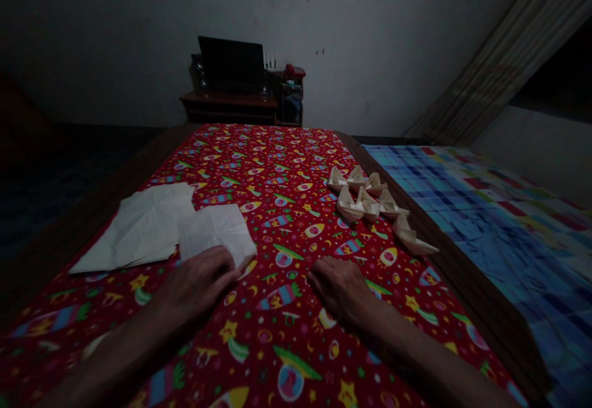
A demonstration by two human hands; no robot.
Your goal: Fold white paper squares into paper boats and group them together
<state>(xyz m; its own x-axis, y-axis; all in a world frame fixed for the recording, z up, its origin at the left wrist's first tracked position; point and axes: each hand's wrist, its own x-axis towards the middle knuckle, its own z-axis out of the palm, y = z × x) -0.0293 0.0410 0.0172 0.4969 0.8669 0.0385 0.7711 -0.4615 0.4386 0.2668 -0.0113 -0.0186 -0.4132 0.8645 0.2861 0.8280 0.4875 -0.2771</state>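
Observation:
My left hand (pixel 208 278) is closed on the near edge of a white sheet of paper (pixel 217 226), its thumb by the sheet's right corner. The sheet is creased and its far part tilts up off the cloth. Just left of it lies a stack of white paper (pixel 148 223), partly overlapped by the sheet. On the red patterned cloth, my right hand (pixel 340 281) rests with its fingers curled in and nothing visible in them. Beyond it, several folded paper boats (pixel 367 204) stand grouped at the right side of the cloth.
A red cloth (pixel 287 167) with rocket prints covers the table, whose dark wooden edge (pixel 476 278) shows at the right. Past that lies a blue checked sheet (pixel 416 180). A monitor (pixel 231 66) stands on a desk (pixel 226 109) by the far wall. Something pale is partly hidden by my left forearm.

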